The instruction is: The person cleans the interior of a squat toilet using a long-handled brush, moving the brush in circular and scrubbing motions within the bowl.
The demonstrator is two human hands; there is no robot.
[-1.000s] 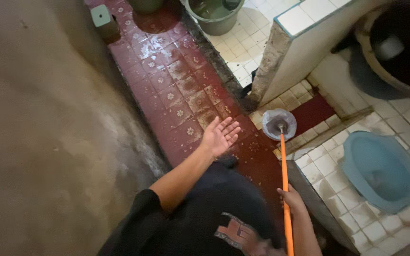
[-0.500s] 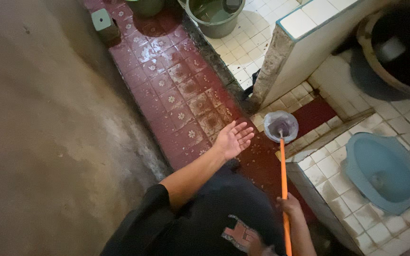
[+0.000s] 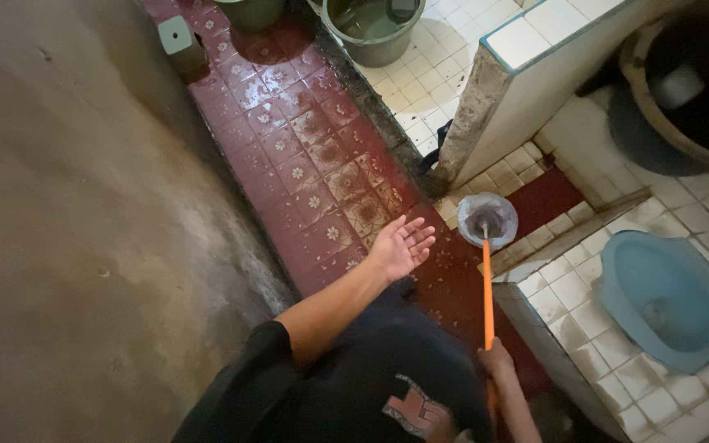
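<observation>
Fingers (image 3: 422, 236) of the left hand (image 3: 400, 248) are spread loose, palm up, just left of the plunger (image 3: 487, 221), whose orange handle is gripped low down by the right hand (image 3: 496, 363), cup planted on the tiled step (image 3: 527, 246).

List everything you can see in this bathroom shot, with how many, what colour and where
plunger: one, orange handle with dark cup in a clear cover, cup on the floor by the white step
squat toilet: one, blue, set in the white tiled platform at right
bucket: one, grey-green, top centre on white tiles
water tub: one, dark, top right
small block: one, pale green, top left by the wall
tiled floor: dark red with flower pattern, wet, centre
low wall: one, white tiled top, rough grey end
left hand: open, palm up, empty, over the red floor
right hand: fingers closed on the plunger handle
</observation>
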